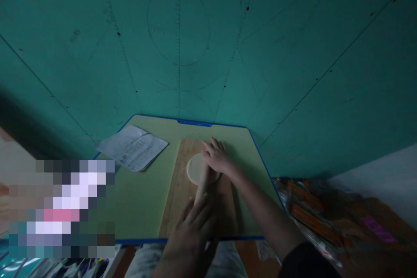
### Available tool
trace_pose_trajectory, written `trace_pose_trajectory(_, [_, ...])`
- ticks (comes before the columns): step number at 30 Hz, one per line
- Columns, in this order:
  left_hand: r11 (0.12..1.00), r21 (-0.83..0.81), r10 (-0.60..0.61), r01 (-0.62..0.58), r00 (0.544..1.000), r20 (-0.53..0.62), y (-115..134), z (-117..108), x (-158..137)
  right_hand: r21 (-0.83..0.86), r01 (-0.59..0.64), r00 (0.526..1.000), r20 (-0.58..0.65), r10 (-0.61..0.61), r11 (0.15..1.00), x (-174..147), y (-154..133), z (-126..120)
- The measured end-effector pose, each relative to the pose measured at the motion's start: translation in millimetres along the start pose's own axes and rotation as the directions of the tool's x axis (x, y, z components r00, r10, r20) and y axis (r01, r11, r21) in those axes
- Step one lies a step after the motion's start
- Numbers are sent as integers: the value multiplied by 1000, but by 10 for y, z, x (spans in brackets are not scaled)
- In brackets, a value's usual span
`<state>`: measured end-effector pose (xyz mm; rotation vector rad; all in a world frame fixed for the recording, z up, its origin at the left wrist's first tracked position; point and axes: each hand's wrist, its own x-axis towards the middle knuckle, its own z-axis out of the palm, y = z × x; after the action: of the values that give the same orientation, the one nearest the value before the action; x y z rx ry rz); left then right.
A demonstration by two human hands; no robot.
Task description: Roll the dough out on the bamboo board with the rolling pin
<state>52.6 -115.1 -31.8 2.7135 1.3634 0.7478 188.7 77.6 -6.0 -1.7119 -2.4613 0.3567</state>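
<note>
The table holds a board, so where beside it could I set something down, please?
The table is barest between the paper, the board and near edge; a smaller bare patch lies between the right hand and far right corner. The board is crowded: dough, pin, that hand, the left hand.

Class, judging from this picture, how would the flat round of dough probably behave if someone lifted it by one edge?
The dough would likely droop, as it looks thin and wide. It might cling to the wooden board, since it lies flat against it. It could also stretch, as it looks soft beneath the rolling pin.
</note>
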Motion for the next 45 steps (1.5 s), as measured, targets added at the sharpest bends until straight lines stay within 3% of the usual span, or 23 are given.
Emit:
trace_pose_trajectory(4, [987, 157, 40, -17, 989, -145, -352, -48, -215, 10, 141, 990, 5, -141, 990, 277, -311, 59])
trace_pose_trajectory(7, [982, 190, 30, -1, 988, -150, -411, 5, -237, 1, 217, 975, 39, -217, 976, 306, -317, 64])
trace_pose_trajectory(13, [999, 48, 21, -20, 999, -25, 42, 34, -31, 61, 63, 998, -5, -62, 996, -245, 302, 6])
trace_pose_trajectory(16, [999, -2, 38, -38, 998, 47, 104, -34, 27, 86, 51, 998, 22, -53, 995, -474, 530, -26])
trace_pose_trajectory(21, [987, 158, 27, -26, 1000, -7, -370, -51, -19, 77, 74, 997, 10, -75, 994, -271, 378, -23])
trace_pose_trajectory(26, [937, 315, -169, 147, 985, 42, -1058, -151, 58, 22, 98, 994, -48, -97, 995, 234, 26, 15])
trace_pose_trajectory(29, [895, 387, -245, 221, 969, 13, -1254, -216, 137, 7, 171, 981, -90, -170, 985, 212, 22, 32])
trace_pose_trajectory(32, [905, 376, -208, 198, 978, -13, -1144, -176, 105, 26, 226, 960, -173, -219, 974, -180, 194, 49])
trace_pose_trajectory(36, [937, 320, -124, 141, 990, -73, -735, -51, -55, 38, 209, 956, -219, -196, 977, -864, 416, 29])
trace_pose_trajectory(39, [933, 323, -134, 160, 986, -102, -610, -21, -47, -1, 198, 962, -191, -195, 980, -1045, 440, -6])
trace_pose_trajectory(41, [924, 315, -199, 217, 976, -90, -704, -27, 99, -23, 197, 966, -165, -198, 980, -925, 410, -12])
trace_pose_trajectory(45, [866, 348, -354, 359, 932, -79, -1142, -82, 628, -40, 134, 982, -130, -138, 990, -365, 306, 4])
